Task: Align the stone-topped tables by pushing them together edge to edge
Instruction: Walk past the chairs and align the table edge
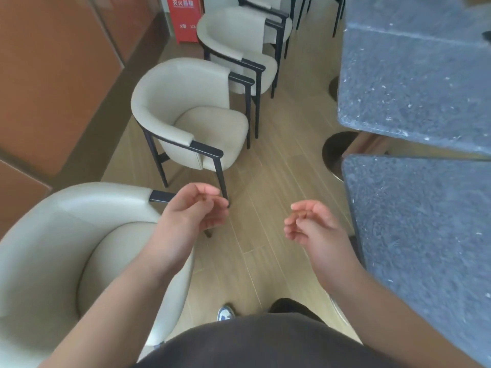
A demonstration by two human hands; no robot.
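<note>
Left hand [196, 208] and right hand [310, 224] are held over the wood floor [265, 181], fingers loosely curled, empty. Two dark speckled stone-topped tables [425, 235] are seen at right, a gap between them.

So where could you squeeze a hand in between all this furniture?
The floor strip between the chairs and the stone tables is bare. A wedge-shaped gap separates the near table from the far table. The left side is crowded with chairs.
</note>
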